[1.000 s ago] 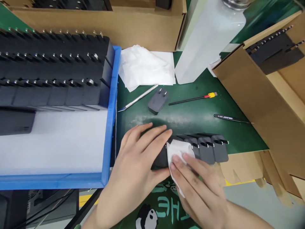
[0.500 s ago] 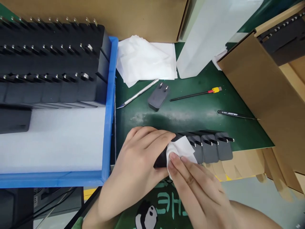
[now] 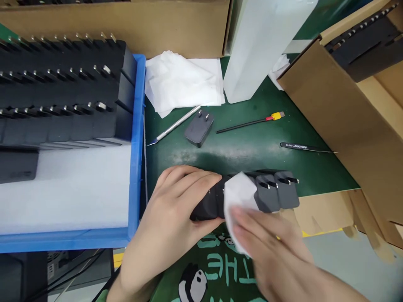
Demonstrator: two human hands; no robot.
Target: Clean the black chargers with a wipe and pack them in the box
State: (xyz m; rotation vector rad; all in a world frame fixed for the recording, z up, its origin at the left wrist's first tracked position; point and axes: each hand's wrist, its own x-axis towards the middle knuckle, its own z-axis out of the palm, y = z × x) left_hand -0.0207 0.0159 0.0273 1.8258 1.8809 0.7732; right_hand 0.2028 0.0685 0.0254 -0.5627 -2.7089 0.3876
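Note:
A row of several black power adapters (image 3: 268, 197) with metal prongs lies at the near edge of the green table. My left hand (image 3: 178, 201) is wrapped around the left end of this row, thumb on the near side and fingers over the far side. My right hand (image 3: 267, 243), smeared by motion, has a white cloth or tissue (image 3: 241, 191) under its fingertips. That wipe lies across the middle of the row and covers part of the adapters there. A single adapter (image 3: 199, 128) lies apart on the table, prongs up.
At left, a blue tray (image 3: 135, 167) carries several rows of adapters. A craft knife (image 3: 176, 126), a stack of white wipes (image 3: 185, 82), a short cable (image 3: 245, 126) and tweezers (image 3: 305, 147) lie farther back. A cardboard box (image 3: 340, 121) stands at right beside a white translucent container (image 3: 264, 50).
My right hand has slid the wipe along the adapters and now blurs with motion. My left hand keeps its grip on the row. The whole view has shifted slightly.

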